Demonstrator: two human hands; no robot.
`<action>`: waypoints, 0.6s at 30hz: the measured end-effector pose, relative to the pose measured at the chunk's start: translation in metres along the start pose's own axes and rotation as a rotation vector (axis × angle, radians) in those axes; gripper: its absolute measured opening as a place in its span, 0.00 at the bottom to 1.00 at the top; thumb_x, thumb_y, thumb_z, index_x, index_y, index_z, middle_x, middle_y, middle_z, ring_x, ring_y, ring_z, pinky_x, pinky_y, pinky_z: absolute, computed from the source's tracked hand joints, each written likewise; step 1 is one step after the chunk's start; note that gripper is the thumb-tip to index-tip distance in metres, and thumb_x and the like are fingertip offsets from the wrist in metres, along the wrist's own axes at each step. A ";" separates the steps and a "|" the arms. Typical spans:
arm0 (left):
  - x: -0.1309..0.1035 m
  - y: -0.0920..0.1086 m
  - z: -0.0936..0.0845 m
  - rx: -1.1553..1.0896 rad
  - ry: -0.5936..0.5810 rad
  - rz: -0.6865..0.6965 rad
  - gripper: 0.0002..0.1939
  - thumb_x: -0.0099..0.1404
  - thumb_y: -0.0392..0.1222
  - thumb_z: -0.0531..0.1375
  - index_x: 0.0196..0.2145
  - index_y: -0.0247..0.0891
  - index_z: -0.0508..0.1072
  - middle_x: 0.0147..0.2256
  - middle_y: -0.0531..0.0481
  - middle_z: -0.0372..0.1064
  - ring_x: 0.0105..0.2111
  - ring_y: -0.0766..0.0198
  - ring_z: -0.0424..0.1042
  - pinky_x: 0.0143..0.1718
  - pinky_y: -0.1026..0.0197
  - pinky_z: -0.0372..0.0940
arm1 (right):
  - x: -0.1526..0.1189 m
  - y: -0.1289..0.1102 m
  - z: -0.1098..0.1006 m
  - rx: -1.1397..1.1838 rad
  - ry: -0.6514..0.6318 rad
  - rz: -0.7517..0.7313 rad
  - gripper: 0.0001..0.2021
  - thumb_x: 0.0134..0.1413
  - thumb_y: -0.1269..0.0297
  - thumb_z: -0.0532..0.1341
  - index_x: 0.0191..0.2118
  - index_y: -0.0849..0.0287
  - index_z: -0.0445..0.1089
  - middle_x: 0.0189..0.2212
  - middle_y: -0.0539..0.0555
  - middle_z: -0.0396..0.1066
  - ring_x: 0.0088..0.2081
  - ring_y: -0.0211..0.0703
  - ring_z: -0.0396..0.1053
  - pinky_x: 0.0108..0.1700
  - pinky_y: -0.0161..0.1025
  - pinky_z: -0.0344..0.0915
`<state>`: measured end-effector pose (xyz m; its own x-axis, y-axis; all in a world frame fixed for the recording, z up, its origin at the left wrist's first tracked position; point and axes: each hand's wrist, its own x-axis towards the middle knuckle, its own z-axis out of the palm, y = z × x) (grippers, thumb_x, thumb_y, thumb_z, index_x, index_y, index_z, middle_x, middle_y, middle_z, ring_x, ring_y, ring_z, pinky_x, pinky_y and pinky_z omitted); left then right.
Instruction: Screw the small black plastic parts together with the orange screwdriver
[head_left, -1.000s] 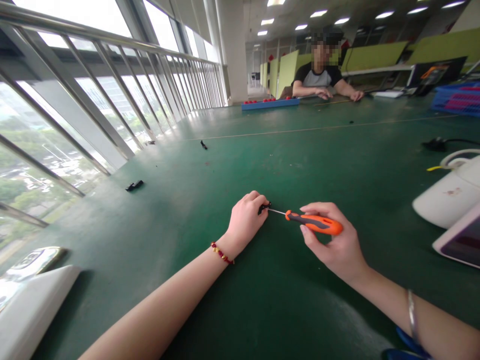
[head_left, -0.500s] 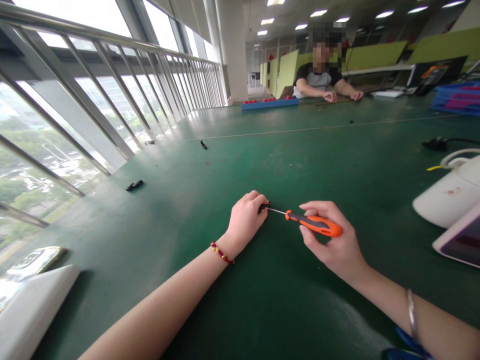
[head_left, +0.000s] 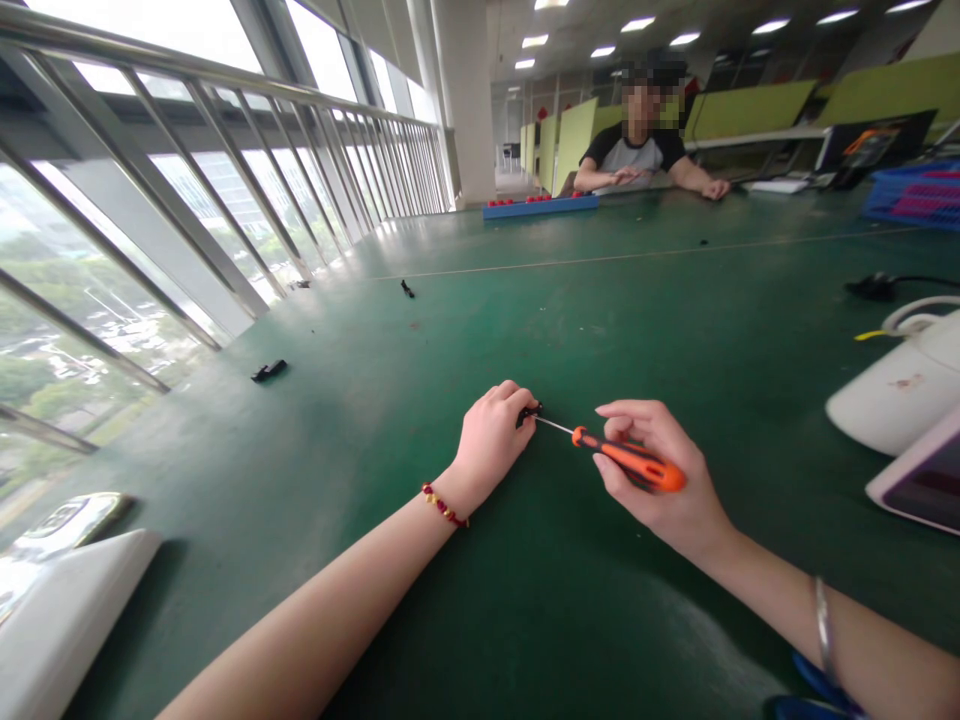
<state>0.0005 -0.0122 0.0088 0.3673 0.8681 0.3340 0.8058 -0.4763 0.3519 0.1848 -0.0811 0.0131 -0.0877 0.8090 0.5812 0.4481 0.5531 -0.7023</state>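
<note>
Here, on the green table (head_left: 465,335), the small black part (head_left: 529,411) is pinched by the left hand (head_left: 495,430), mostly screened by its fingers: light and stiff, presumably, best gripped by its sides. From the right, the screwdriver (head_left: 636,463) is aimed at it, loosely ringed by the right hand (head_left: 679,485), pressure impossible to tell. Farther left, a loose black piece (head_left: 268,372) is seen.
</note>
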 end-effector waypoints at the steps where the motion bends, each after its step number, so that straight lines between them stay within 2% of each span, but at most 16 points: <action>1: 0.000 0.000 0.000 0.001 -0.001 0.000 0.07 0.60 0.33 0.56 0.34 0.39 0.73 0.39 0.50 0.71 0.38 0.63 0.71 0.38 0.63 0.68 | 0.000 0.001 0.000 -0.003 -0.028 0.011 0.12 0.51 0.68 0.60 0.43 0.55 0.65 0.28 0.48 0.67 0.29 0.38 0.69 0.34 0.36 0.68; 5: 0.000 0.001 0.000 0.000 -0.005 -0.008 0.07 0.60 0.32 0.56 0.34 0.39 0.73 0.39 0.50 0.71 0.39 0.63 0.71 0.39 0.63 0.68 | -0.002 0.001 -0.001 -0.029 -0.101 0.043 0.03 0.54 0.67 0.60 0.36 0.55 0.67 0.28 0.49 0.72 0.29 0.38 0.70 0.32 0.35 0.66; 9: 0.000 0.001 -0.001 0.006 -0.004 -0.013 0.07 0.60 0.33 0.57 0.34 0.40 0.73 0.39 0.50 0.71 0.39 0.62 0.71 0.39 0.62 0.68 | -0.003 0.001 -0.001 -0.031 -0.024 -0.010 0.11 0.50 0.71 0.60 0.41 0.54 0.66 0.30 0.49 0.70 0.30 0.38 0.69 0.33 0.35 0.67; 11: 0.000 0.001 -0.001 0.006 -0.002 -0.009 0.07 0.60 0.33 0.57 0.34 0.40 0.72 0.39 0.50 0.71 0.39 0.62 0.71 0.38 0.62 0.68 | -0.002 0.001 -0.001 -0.022 -0.026 -0.013 0.12 0.50 0.70 0.60 0.43 0.55 0.65 0.29 0.49 0.68 0.30 0.38 0.69 0.33 0.35 0.67; 15: 0.000 0.001 -0.001 0.003 0.001 -0.001 0.07 0.60 0.33 0.56 0.35 0.39 0.72 0.39 0.50 0.71 0.38 0.62 0.71 0.38 0.62 0.67 | -0.001 0.001 -0.001 -0.023 -0.112 0.027 0.06 0.54 0.68 0.58 0.39 0.55 0.66 0.26 0.48 0.68 0.28 0.38 0.68 0.33 0.36 0.65; 18: -0.001 0.001 0.000 0.006 0.007 -0.001 0.07 0.60 0.33 0.56 0.35 0.39 0.73 0.39 0.50 0.71 0.38 0.62 0.71 0.37 0.62 0.67 | -0.002 0.000 -0.001 -0.032 -0.068 0.013 0.07 0.52 0.70 0.59 0.38 0.55 0.66 0.27 0.48 0.70 0.28 0.37 0.68 0.32 0.35 0.65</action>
<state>0.0009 -0.0131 0.0093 0.3633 0.8673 0.3403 0.8088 -0.4749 0.3470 0.1855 -0.0827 0.0128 -0.1416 0.8285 0.5417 0.4775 0.5365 -0.6958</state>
